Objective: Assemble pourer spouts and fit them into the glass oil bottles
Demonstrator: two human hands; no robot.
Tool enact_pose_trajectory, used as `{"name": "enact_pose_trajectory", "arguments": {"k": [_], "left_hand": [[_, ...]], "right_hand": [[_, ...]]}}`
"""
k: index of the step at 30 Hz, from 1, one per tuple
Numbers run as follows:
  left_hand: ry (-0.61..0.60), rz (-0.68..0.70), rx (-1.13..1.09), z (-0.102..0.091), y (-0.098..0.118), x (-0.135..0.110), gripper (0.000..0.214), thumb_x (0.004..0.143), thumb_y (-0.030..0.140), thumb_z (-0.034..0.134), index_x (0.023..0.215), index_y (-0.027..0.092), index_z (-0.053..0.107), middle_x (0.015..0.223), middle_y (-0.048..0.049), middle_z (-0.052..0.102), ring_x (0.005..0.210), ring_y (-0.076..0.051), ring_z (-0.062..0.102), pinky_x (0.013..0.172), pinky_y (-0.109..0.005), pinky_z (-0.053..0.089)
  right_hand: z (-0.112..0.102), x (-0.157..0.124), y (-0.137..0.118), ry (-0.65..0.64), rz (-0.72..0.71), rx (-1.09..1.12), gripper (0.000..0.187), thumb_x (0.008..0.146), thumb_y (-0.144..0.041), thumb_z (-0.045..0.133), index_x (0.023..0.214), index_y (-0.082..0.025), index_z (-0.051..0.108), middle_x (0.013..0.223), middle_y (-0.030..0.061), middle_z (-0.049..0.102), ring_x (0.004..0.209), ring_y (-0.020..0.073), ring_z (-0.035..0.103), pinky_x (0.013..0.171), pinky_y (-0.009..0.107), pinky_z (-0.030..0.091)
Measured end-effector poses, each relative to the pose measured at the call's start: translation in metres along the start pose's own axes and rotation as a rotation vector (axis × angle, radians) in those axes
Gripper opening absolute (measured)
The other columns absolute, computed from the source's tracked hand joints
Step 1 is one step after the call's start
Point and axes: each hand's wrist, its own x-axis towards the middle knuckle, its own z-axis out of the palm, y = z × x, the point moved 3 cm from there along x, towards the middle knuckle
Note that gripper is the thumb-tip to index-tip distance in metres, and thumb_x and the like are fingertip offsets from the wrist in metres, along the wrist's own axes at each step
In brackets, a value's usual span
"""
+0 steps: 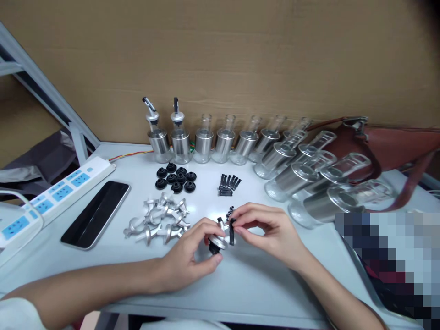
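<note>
My left hand point(197, 252) grips a silver pour spout point(217, 242) with a black stopper at its base, tilted above the table. Between thumb and fingertips, my right hand point(264, 229) pinches a small black flap lever point(231, 233) close beside the spout's tip. Just behind the right fingers lie tiny black caps point(230, 211), partly covered. Several more black levers point(227, 185) are laid out farther back. To the left are a heap of silver spout tops point(160, 219) and a cluster of black rubber stoppers point(176, 178).
Steel-and-glass bottles point(204, 144) line the back, two fitted with spouts point(177, 114); others curve forward on the right. A phone point(96, 214) and a power strip point(58, 197) lie at left. A reddish-brown bag point(395, 146) rests at right, by a cardboard wall point(220, 59).
</note>
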Motion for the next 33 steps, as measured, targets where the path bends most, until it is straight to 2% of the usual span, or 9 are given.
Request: {"name": "enact_pose_trajectory", "arguments": {"k": [2,6,12,17,19,21,23,25,33], "left_hand": [[0.004,0.011,-0.006,0.0,0.001,0.0,0.031,0.085,0.012,0.055,0.113,0.023,0.049,0.102,-0.0053,0.055,0.093,-0.018,0.054,0.081,-0.029,0.047],[0.049,-0.053,-0.041,0.0,-0.004,-0.003,0.042,0.084,0.012,0.058,0.121,0.025,0.043,0.111,-0.0058,0.055,0.098,-0.018,0.055,0.089,-0.031,0.045],[-0.044,-0.003,0.017,-0.002,0.003,0.002,0.023,0.087,0.014,0.055,0.109,0.022,0.055,0.104,-0.0067,0.056,0.097,-0.019,0.056,0.085,-0.03,0.047],[-0.049,-0.019,0.018,-0.002,0.005,0.003,0.02,0.088,0.014,0.055,0.106,0.021,0.057,0.103,-0.0063,0.058,0.095,-0.018,0.058,0.086,-0.03,0.048],[-0.026,-0.04,-0.013,0.0,0.0,-0.001,0.024,0.089,0.015,0.055,0.112,0.022,0.053,0.106,-0.0063,0.059,0.098,-0.018,0.058,0.088,-0.03,0.047],[0.012,-0.099,-0.06,0.002,-0.007,-0.005,0.038,0.088,0.017,0.057,0.123,0.025,0.044,0.112,-0.0071,0.059,0.103,-0.019,0.057,0.091,-0.031,0.046],[0.037,-0.163,-0.1,0.003,-0.012,-0.008,0.056,0.087,0.019,0.06,0.134,0.026,0.031,0.116,-0.0074,0.059,0.106,-0.019,0.057,0.094,-0.032,0.044],[0.023,-0.201,-0.119,0.004,-0.015,-0.009,0.064,0.086,0.02,0.061,0.139,0.027,0.025,0.114,-0.0067,0.06,0.105,-0.019,0.057,0.096,-0.034,0.042],[-0.006,-0.204,-0.136,0.002,-0.013,-0.006,0.065,0.086,0.02,0.059,0.142,0.026,0.028,0.109,-0.006,0.061,0.101,-0.019,0.057,0.098,-0.036,0.041]], "right_hand": [[0.0,0.0,0.0,0.009,0.016,0.01,0.007,0.079,-0.013,0.068,0.076,-0.019,0.072,0.084,0.0068,0.072,0.073,0.0141,0.07,0.064,0.021,0.06],[0.001,0.001,-0.001,-0.014,0.007,-0.001,0.007,0.079,-0.014,0.067,0.076,-0.018,0.072,0.082,0.0063,0.071,0.072,0.0139,0.069,0.065,0.022,0.061],[0.002,0.0,-0.001,-0.041,0.021,-0.001,0.006,0.08,-0.015,0.066,0.081,-0.019,0.071,0.082,0.0057,0.07,0.073,0.0136,0.068,0.067,0.023,0.06],[0.004,0.001,0.006,-0.014,0.108,0.078,0.005,0.081,-0.024,0.072,0.081,-0.019,0.073,0.082,0.0059,0.071,0.074,0.0149,0.068,0.062,0.022,0.058],[0.004,0.001,0.008,0.002,0.133,0.125,0.011,0.079,-0.03,0.075,0.08,-0.019,0.073,0.08,0.0057,0.072,0.073,0.0151,0.067,0.063,0.023,0.057],[0.005,0.001,0.01,-0.002,0.177,0.203,0.017,0.077,-0.036,0.077,0.08,-0.019,0.073,0.081,0.0058,0.072,0.074,0.0154,0.068,0.066,0.025,0.057],[0.007,0.0,0.012,-0.027,0.257,0.278,0.022,0.075,-0.039,0.077,0.08,-0.019,0.073,0.08,0.0055,0.072,0.074,0.0154,0.068,0.067,0.026,0.058],[0.008,-0.001,0.015,-0.045,0.342,0.33,0.024,0.073,-0.041,0.079,0.079,-0.018,0.072,0.079,0.0047,0.072,0.072,0.0152,0.068,0.067,0.026,0.058],[0.006,-0.001,0.019,-0.003,0.453,0.432,0.024,0.066,-0.036,0.084,0.074,-0.018,0.07,0.068,0.0014,0.07,0.062,0.0139,0.068,0.06,0.024,0.058]]}}
